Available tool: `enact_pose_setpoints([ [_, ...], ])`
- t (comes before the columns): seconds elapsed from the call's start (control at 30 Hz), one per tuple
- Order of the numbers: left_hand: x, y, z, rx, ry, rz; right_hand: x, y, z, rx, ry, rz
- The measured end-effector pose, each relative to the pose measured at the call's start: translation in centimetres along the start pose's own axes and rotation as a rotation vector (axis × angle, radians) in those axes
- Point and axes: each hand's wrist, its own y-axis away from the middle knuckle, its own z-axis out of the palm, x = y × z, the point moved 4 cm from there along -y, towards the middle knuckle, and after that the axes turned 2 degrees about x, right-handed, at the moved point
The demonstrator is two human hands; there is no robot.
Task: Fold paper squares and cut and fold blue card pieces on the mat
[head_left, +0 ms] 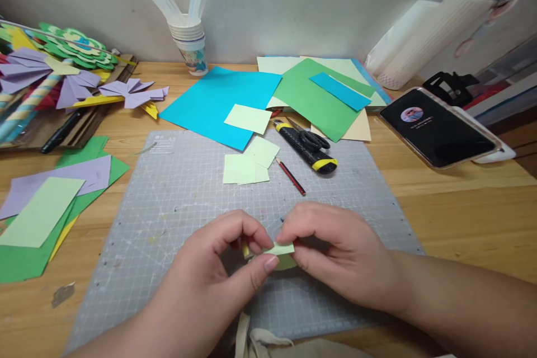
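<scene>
Cloth [272, 342], pale and rumpled, shows at the near edge, just before the cutting mat [176, 268]. Over the near part of the mat, the left hand [210, 271] and right hand [348, 254] meet at a small pale green paper [285, 248]. The left thumb lies along its near side with the fingertips behind, so that hand is pinching it; the right thumb and forefinger are closed on its right end. An upper strip and a lower flap of the paper show, but I cannot tell whether that is one folded sheet or two layers. From this grip, the step in hand looks like folding or creasing the piece. Such a move calls for edges held level by the left pinch, while the right fingertips press along the bend without tearing it.

Beyond the hands, a red-and-black pencil [291, 178] lies on the mat, to the right of overlapping pale green squares [240, 169]. Farther right lies a black-and-yellow cutter [301, 145], with scissors [315, 141] resting against or over it. No hand touches these tools, and creasing would seem to need neither blade.

Farther off, a blue sheet [205, 103] bears a pale green rectangle [247, 117]; to its right is a green sheet [319, 103]. Paper cups [191, 53] stand near the wall.
</scene>
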Motion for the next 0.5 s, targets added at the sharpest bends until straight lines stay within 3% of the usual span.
enact_pose_setpoints([
  [0.33,0.24,0.19,-0.22,0.023,-0.090,0.053,0.49,0.08,0.38,-0.080,-0.094,0.134],
  [0.5,0.25,-0.10,-0.21,0.024,-0.083,0.032,0.93,0.28,1.02,-0.126,-0.242,0.379],
])
